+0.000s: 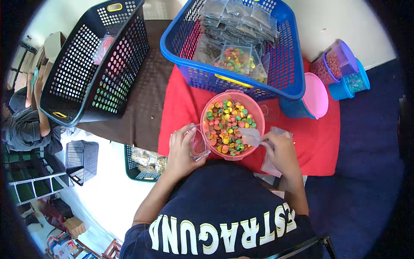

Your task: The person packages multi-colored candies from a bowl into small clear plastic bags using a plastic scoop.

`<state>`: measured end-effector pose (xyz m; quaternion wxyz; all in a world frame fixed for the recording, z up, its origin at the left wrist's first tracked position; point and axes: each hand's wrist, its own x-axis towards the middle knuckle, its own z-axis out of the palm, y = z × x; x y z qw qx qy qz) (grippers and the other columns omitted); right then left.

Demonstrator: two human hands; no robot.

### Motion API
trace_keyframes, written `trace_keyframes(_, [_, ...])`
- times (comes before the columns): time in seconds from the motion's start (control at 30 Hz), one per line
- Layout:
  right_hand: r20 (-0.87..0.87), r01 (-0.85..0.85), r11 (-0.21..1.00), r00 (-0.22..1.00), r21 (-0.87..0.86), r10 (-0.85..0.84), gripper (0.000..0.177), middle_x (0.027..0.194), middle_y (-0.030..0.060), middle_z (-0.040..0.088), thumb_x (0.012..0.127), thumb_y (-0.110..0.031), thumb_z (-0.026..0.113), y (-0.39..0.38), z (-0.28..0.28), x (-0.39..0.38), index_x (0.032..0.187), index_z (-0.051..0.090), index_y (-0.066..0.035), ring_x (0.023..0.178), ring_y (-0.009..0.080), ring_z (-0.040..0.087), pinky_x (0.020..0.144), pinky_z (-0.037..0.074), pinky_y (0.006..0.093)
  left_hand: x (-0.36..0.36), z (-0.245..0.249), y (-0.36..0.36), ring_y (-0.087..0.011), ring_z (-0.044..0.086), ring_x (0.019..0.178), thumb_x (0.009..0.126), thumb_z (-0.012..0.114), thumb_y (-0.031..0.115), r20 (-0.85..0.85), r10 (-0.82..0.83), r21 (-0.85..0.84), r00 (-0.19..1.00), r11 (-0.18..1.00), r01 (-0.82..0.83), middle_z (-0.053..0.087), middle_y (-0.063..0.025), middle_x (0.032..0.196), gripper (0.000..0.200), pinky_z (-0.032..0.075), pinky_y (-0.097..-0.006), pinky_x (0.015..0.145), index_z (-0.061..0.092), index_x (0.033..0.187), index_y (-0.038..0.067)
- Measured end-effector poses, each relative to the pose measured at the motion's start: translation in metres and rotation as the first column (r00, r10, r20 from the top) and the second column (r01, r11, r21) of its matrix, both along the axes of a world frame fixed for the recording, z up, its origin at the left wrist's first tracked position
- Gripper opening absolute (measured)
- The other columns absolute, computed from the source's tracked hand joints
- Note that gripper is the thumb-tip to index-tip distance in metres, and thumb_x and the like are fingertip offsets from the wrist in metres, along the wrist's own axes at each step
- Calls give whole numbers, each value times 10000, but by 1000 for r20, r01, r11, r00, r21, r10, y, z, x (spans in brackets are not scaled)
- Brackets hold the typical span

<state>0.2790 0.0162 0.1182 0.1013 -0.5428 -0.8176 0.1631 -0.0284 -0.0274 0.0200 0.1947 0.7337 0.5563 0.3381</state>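
Observation:
A pink bowl (256, 113) full of small round pieces (226, 123) in red, yellow, green and brown stands before me. My left hand (182, 149), at the bowl's left rim, pinches a clear plastic bag (199, 144). From the right, my right hand (280, 151) grips a translucent white scoop (250, 137), whose blade is down among the pieces. Beneath and beside that hand lie more clear plastic bags (270, 166). Whether the left bag contains anything is hard to make out.
Behind the bowl is a blue basket (189, 60) of filled packets; a black basket (82, 64) stands left. Rightward are a pink-lidded tub (316, 96) and stacked containers (340, 64) on red cloth (323, 146). A green-rimmed basket (140, 176) sits lower left. Another person (30, 118) is far left.

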Motion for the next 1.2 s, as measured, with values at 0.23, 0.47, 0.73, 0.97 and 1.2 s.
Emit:
trace_keyframes(0.23, [-431,185,912,835,-366,-342,89,920,102,666,911,-16,591,-13,-67,-4,1000,595,-13,914,199,655,820,508,347,2,2,1,-394,465,1219,591,872,185,14,9,16,1000,1000,-9,448,-189,1383,961,364,-536,1010,361,1400,93])
trace_keyframes(0.47, [-556,181,802,635,-569,-537,64,939,54,622,924,17,566,-9,-64,25,984,568,-2,935,127,615,869,489,296,1,0,0,-406,435,1279,611,883,177,2,-19,13,1000,1000,18,425,-223,1400,992,370,-486,1072,341,1437,86])
trace_keyframes(0.73, [-385,240,930,860,-278,-336,82,865,124,662,898,-20,611,-11,-29,11,976,596,-37,868,232,676,879,485,336,3,5,1,-402,436,1277,605,884,167,-11,-24,3,1000,1000,24,423,-216,1403,998,372,-486,1070,340,1438,86])
trace_keyframes(0.97, [-113,74,982,989,-173,-95,112,851,143,697,867,-43,637,-14,-5,7,975,610,-38,906,311,689,781,514,400,6,4,-2,-403,467,1223,620,869,197,6,-18,23,1000,1000,18,447,-200,1375,966,359,-533,1023,340,1421,84])
trace_keyframes(1.2, [-582,150,879,697,-454,-419,98,980,136,694,907,-27,612,-19,-93,-8,1000,595,0,952,209,683,815,528,355,6,2,-2,-409,466,1228,622,877,202,20,-29,57,999,998,28,445,-212,1375,997,361,-532,1024,324,1443,92])
